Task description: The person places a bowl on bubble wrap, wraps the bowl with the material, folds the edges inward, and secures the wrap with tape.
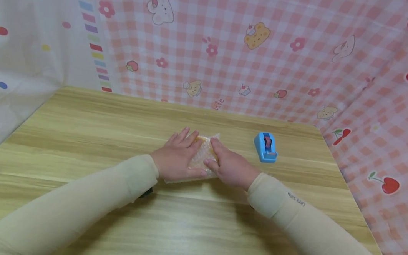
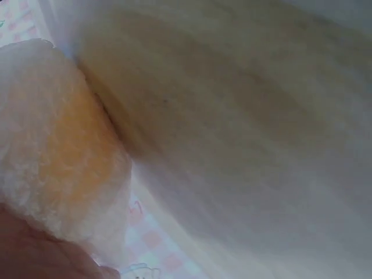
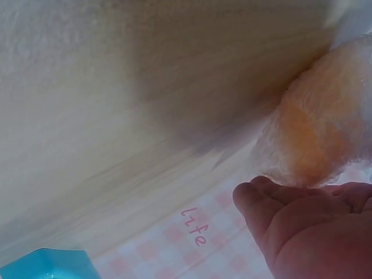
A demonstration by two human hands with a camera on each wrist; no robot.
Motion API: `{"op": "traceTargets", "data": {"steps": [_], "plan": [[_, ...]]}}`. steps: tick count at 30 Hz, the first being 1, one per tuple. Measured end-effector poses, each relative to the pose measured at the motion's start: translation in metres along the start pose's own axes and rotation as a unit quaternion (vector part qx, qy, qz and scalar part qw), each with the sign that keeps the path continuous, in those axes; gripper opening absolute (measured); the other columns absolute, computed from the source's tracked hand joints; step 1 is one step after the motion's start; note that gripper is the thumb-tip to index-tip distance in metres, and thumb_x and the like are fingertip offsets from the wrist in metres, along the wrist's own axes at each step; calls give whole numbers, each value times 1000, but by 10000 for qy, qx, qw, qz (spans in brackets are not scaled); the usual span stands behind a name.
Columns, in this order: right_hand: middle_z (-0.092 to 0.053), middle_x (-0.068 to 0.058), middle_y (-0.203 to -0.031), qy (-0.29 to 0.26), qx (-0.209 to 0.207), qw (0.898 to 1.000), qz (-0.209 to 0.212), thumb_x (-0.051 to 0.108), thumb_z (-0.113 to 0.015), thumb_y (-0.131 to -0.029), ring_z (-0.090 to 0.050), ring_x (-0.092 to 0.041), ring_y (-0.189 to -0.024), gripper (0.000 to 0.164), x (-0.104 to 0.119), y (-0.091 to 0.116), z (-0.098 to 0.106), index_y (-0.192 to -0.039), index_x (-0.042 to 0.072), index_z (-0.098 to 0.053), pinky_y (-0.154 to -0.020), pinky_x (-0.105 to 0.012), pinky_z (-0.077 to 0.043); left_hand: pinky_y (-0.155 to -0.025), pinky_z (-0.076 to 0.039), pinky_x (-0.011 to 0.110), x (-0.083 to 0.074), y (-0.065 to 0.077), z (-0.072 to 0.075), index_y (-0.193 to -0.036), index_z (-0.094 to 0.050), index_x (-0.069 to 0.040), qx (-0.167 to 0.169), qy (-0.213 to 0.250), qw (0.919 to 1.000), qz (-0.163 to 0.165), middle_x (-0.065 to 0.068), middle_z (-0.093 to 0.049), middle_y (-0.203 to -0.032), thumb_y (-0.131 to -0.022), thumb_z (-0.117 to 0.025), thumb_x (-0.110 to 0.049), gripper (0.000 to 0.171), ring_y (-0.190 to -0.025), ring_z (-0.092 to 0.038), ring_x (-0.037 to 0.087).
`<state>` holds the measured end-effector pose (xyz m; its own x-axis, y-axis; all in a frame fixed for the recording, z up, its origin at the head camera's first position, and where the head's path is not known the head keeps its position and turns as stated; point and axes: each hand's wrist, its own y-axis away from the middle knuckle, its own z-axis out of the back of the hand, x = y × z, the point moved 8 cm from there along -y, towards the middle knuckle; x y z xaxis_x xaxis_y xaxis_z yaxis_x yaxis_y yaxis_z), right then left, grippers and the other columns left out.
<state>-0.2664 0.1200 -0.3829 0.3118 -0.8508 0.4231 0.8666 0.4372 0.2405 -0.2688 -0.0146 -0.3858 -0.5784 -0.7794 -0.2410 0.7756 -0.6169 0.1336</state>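
Cream sleeves enter from the bottom corners: the left sleeve (image 1: 79,203) at lower left, the right sleeve (image 1: 309,225), with small dark lettering near its cuff, at lower right. They end in two bare hands at the centre of the frame, both on a bubble-wrapped parcel (image 1: 201,154) that lies on the wood-grain tabletop (image 1: 184,230). Something orange shows through the wrap; its shape cannot be made out.

At centre-left, the left hand (image 1: 177,157) is spread wide, palm down, across the parcel's left part, thumb along the near edge. Right of centre, the right hand (image 1: 234,163) touches the right side, thumb and index finger apart on the wrap; whether its other fingers grip the parcel, I cannot tell.

Well apart from the parcel, right of centre, stands a blue tape dispenser (image 1: 261,146) with a reddish roll. Pink gingham cloth (image 1: 206,75) with cartoon prints fills the upper frame.
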Motion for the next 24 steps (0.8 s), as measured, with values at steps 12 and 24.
{"op": "traceTargets", "data": {"steps": [12,24], "plan": [[-26,-16,-173,25,-72,9993,-364,48,-49,-110,-36,-36,-157,81,-2,-2,0,-170,8,-12,-127,-53,-32,-132,-8,62,-3,0,-1,-168,-21,-7,98,-328,9992,195,13,-1,-178,-98,-33,-83,104,-164,7,41],[-36,-19,-169,121,-196,9987,-456,51,-46,-110,-42,-37,-153,78,-2,-5,1,-169,8,-18,-124,-54,-36,-132,-10,61,-5,1,1,-167,-26,-6,-10,-413,9990,188,13,-6,-178,-101,-32,-80,99,-164,2,42]]}}
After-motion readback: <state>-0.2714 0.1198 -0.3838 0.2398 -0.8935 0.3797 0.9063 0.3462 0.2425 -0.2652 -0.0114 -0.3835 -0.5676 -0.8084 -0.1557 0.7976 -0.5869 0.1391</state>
